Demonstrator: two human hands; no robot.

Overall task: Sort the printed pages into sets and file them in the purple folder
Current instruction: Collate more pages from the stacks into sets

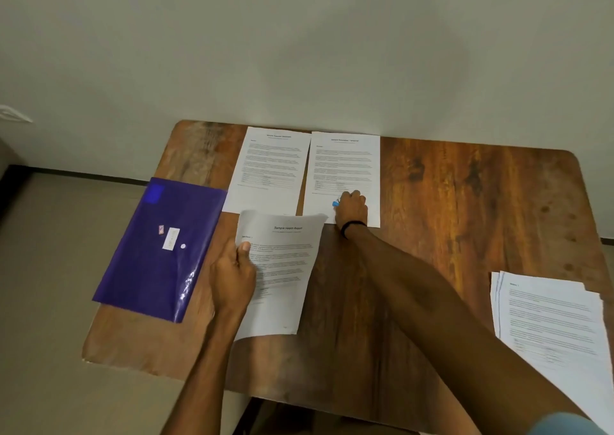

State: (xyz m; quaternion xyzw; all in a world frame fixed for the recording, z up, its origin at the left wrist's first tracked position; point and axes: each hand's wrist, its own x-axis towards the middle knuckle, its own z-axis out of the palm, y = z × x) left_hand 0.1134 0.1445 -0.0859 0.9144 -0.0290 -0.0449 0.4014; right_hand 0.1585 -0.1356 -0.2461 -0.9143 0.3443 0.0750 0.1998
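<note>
3 title pages seem to head 3 sets, so we should lay the Sample Health Report page [285, 268] flat, clear of the 2 back pages [270, 165]. Our left hand [232, 268] pinches its left edge, thumb on top. Our right hand [352, 207] rests curled on the back right page [344, 165], gripping a small blue object [335, 203]. The purple folder [156, 252] lies closed at the table's [465, 202] left edge, well apart from the unsorted stack [551, 318]

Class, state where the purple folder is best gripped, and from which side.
Pinch the purple folder by its left long edge, coming from the left. It lies flat, but that edge juts slightly past the table, so fingers could likely slip underneath there.
</note>
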